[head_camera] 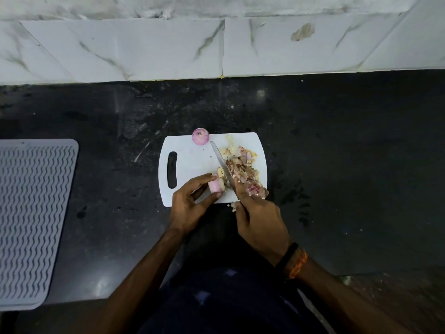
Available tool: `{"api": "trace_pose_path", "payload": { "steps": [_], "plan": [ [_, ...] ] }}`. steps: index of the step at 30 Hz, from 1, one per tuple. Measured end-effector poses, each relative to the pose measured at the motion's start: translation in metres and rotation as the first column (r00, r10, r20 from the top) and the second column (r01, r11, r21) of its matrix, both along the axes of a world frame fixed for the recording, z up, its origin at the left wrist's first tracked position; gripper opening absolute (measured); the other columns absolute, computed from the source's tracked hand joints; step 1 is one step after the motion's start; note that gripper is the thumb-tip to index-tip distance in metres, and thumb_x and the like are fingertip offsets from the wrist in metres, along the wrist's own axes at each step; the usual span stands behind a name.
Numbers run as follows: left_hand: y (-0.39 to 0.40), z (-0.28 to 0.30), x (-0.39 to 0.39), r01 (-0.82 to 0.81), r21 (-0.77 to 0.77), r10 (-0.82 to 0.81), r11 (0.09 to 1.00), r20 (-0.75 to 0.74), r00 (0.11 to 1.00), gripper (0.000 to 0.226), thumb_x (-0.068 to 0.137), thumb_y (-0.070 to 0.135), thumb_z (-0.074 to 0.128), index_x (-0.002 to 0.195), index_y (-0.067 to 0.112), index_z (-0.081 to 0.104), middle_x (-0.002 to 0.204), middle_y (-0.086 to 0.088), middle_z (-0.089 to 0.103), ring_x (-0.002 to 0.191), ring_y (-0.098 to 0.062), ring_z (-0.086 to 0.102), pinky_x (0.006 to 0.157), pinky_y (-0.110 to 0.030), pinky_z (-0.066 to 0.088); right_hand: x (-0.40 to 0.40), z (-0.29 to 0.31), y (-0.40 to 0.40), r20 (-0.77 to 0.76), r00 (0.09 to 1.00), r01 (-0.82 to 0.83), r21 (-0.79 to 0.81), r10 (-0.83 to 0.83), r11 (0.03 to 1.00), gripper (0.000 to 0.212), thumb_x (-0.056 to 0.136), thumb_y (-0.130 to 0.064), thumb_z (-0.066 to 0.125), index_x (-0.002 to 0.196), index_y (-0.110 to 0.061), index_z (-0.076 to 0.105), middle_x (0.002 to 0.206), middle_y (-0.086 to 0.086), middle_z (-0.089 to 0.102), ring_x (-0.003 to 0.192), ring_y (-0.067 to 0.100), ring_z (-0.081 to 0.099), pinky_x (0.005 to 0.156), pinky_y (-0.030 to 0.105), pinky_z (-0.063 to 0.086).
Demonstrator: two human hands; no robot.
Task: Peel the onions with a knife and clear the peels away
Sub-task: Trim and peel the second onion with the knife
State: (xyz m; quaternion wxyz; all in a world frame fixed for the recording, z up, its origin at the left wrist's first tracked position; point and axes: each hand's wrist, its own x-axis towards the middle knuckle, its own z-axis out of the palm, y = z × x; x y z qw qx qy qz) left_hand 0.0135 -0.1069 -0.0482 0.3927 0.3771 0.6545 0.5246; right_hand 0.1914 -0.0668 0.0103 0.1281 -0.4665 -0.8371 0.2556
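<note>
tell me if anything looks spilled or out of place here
A few things. A peeled onion sits right at the far edge of the cutting board, partly over the counter. Small peel scraps have fallen off the near edge by the right hand. A brown stain marks the wall tile.

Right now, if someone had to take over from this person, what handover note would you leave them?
Left hand holds an onion on the white cutting board.
Right hand grips the knife, blade over the board.
Done: one peeled onion sits at the board's far edge; peels are piled on the board's right side.
Left: finish the held onion, then clear the peels.
</note>
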Motion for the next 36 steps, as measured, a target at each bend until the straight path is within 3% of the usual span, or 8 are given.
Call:
{"api": "trace_pose_path", "payload": {
  "steps": [6, 12, 20, 25, 30, 34, 36],
  "plan": [
    [-0.001, 0.002, 0.001, -0.022, -0.016, 0.021, 1.000, -0.096, 0.995, 0.049, 0.074, 0.011, 0.089, 0.120, 0.012, 0.071, 0.120, 0.003, 0.072, 0.113, -0.012, 0.068, 0.099, -0.031, 0.053, -0.002, 0.005, -0.008, 0.012, 0.999, -0.046, 0.018, 0.045, 0.999, 0.057, 0.094, -0.030, 0.037, 0.145, -0.012, 0.050, 0.076, 0.006, 0.066, 0.061, 0.024, 0.061, 0.053, 0.036, 0.049],
    [0.005, 0.002, -0.001, -0.026, 0.010, 0.028, 1.000, -0.258, 0.966, 0.049, 0.069, 0.013, 0.093, 0.114, 0.014, 0.074, 0.117, 0.006, 0.071, 0.108, -0.006, 0.068, 0.094, -0.027, 0.056, -0.008, 0.007, -0.012, 0.031, 0.997, -0.064, 0.020, 0.064, 0.998, 0.056, 0.095, -0.030, 0.035, 0.144, -0.009, 0.051, 0.075, 0.006, 0.064, 0.057, 0.023, 0.058, 0.050, 0.032, 0.043],
    [0.004, 0.003, -0.003, -0.002, 0.035, 0.012, 0.999, -0.284, 0.959, 0.046, 0.068, 0.010, 0.093, 0.111, 0.008, 0.076, 0.116, 0.000, 0.072, 0.108, -0.005, 0.068, 0.092, -0.023, 0.055, -0.009, 0.005, -0.010, 0.111, 0.988, -0.108, -0.023, 0.110, 0.994, 0.059, 0.096, -0.032, 0.033, 0.152, -0.014, 0.040, 0.080, 0.004, 0.064, 0.064, 0.021, 0.058, 0.058, 0.030, 0.033],
    [0.006, 0.006, -0.007, 0.089, 0.047, -0.066, 0.995, -0.365, 0.929, 0.041, 0.072, 0.012, 0.091, 0.110, 0.009, 0.077, 0.115, 0.001, 0.072, 0.108, -0.006, 0.067, 0.090, -0.027, 0.058, -0.012, 0.007, -0.007, 0.159, 0.978, -0.132, -0.012, 0.132, 0.991, 0.058, 0.093, -0.027, 0.036, 0.147, -0.011, 0.046, 0.077, 0.009, 0.064, 0.058, 0.027, 0.059, 0.052, 0.032, 0.036],
    [0.010, 0.008, -0.007, 0.118, 0.066, -0.081, 0.991, -0.403, 0.911, 0.035, 0.070, 0.010, 0.092, 0.102, 0.008, 0.077, 0.108, 0.006, 0.070, 0.102, 0.002, 0.064, 0.083, -0.022, 0.057, -0.016, 0.005, -0.005, 0.173, 0.978, -0.125, 0.031, 0.117, 0.992, 0.058, 0.092, -0.023, 0.043, 0.148, -0.010, 0.045, 0.075, 0.012, 0.064, 0.056, 0.030, 0.058, 0.052, 0.031, 0.035],
    [0.008, 0.007, -0.006, 0.097, 0.066, -0.063, 0.993, -0.401, 0.914, 0.029, 0.072, 0.011, 0.091, 0.098, 0.008, 0.077, 0.103, 0.004, 0.070, 0.098, -0.001, 0.065, 0.078, -0.021, 0.057, -0.010, 0.011, -0.011, 0.170, 0.971, -0.164, -0.040, 0.168, 0.986, 0.062, 0.093, -0.025, 0.035, 0.154, -0.012, 0.033, 0.084, 0.012, 0.064, 0.063, 0.030, 0.059, 0.055, 0.039, 0.046],
    [0.009, 0.008, -0.004, 0.113, 0.077, -0.071, 0.991, -0.418, 0.906, 0.025, 0.075, 0.012, 0.089, 0.096, 0.007, 0.077, 0.100, 0.005, 0.069, 0.097, 0.003, 0.064, 0.078, -0.020, 0.056, -0.014, 0.007, -0.007, 0.205, 0.966, -0.164, 0.006, 0.160, 0.986, 0.061, 0.091, -0.024, 0.033, 0.149, -0.011, 0.042, 0.079, 0.013, 0.063, 0.057, 0.033, 0.059, 0.050, 0.036, 0.043]
  ]
}}
